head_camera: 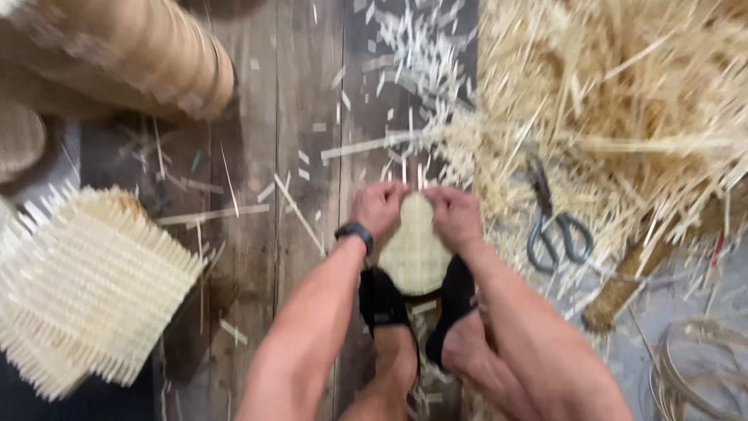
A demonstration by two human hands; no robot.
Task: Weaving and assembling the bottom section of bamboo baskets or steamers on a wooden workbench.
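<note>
1. Hands: left hand and right hand each closed on the top edge of a small woven mat, fingers curled over it.
2. Mat lies on the plank floor, pinned under 2 feet in black socks.
3. Scissors rest right of the hands, near the straw pile.
4. Stacked woven squares lie far left.

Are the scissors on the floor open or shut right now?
Shut, as far as the blur allows: the scissors lie flat by the straw pile, their two loop handles side by side and blades reading as one dark line.
</note>
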